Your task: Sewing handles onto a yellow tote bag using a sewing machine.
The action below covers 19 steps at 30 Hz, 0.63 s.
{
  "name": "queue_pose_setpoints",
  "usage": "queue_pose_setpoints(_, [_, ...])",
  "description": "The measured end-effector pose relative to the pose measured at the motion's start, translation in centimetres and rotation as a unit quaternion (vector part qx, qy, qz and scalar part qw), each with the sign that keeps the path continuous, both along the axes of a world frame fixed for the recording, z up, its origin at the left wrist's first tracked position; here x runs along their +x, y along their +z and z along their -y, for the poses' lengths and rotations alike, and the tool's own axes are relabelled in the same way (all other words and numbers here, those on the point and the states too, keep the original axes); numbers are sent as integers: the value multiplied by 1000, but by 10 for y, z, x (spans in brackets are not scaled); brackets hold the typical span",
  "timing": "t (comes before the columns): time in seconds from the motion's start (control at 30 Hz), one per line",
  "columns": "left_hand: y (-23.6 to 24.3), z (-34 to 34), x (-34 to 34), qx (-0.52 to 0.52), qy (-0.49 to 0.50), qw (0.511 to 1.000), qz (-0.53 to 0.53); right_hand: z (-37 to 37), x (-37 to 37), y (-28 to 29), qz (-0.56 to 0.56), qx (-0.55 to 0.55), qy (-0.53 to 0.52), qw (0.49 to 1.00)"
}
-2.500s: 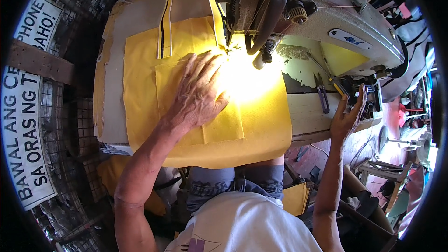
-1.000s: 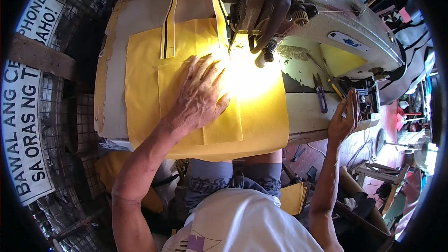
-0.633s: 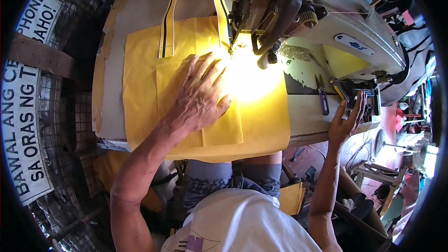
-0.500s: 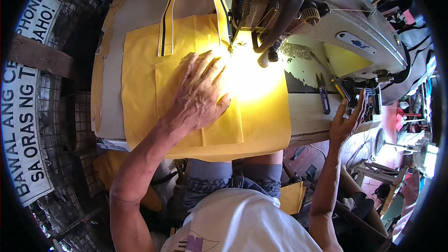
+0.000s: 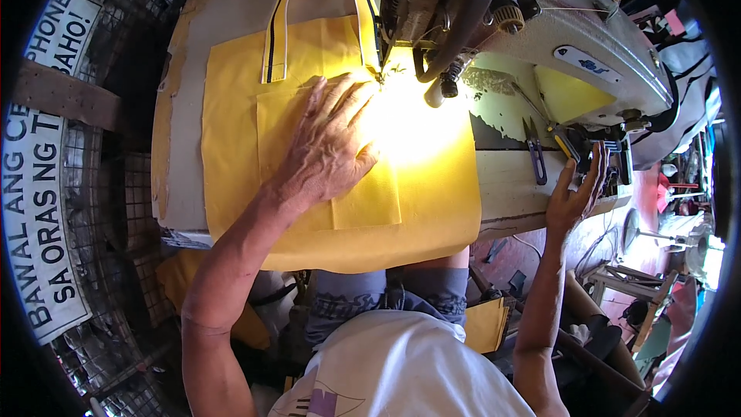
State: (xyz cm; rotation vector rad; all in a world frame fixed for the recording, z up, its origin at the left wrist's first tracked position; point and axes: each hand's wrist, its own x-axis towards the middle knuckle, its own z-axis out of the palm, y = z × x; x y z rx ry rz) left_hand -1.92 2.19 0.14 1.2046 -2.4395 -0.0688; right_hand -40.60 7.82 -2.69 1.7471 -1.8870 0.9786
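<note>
On the table's (image 5: pixel 181 108) left side, the yellow bag (image 5: pixel 247 131) is lying with handles pointing away, its long axis running toward the sewing machine (image 5: pixel 540 23). The left hand (image 5: pixel 328 147) is pressing it flat, fingers spread, fingertips nearing the needle. The right hand (image 5: pixel 575 193), farther right, is reaching open-fingered at the machine's end.

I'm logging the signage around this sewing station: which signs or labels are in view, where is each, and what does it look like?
Large sign: far left, beside the table; tall white board, bold black lettering.
Small sign: upper left, against the wire mesh; tilted white board, black lettering.
Label: on the sewing machine arm, upper right; small oval badge, blue on white.
</note>
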Motion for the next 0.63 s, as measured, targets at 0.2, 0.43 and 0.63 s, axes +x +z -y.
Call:
queue_pose_setpoints(0.2, [-4, 4, -1, -7, 0, 1000, -8, -1, -1, -3, 4, -1, -18, 1000])
queue_pose_setpoints(0.43, [-3, 4, 1, -9, -2, 1000, 2, -1, 4, 1, -5, -35, -13, 999])
queue_pose_setpoints(0.63, [-2, 2, 2, 7, -1, 1000, 1, -3, -5, -1, -41, 2, -26, 999])
